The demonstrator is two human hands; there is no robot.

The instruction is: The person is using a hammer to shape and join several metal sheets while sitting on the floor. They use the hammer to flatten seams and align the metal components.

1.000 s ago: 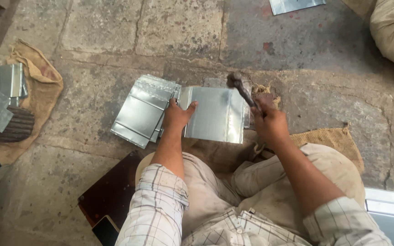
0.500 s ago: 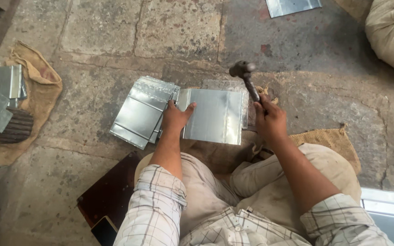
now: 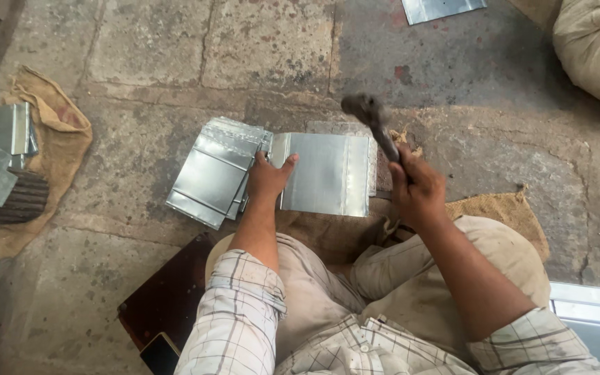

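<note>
Since the earlier frame the hammer (image 3: 373,121) has risen further — its head now hangs above the far right corner of the metal sheet (image 3: 328,173). The right hand (image 3: 417,187) is clenched around the handle. The left hand (image 3: 267,179) lies flat, fingers (image 3: 287,164) spread and released, pressing the sheet's left edge onto the stone floor (image 3: 147,55). A stack of folded sheets (image 3: 213,170) lies just left — burlap (image 3: 494,208) to the right.
</note>
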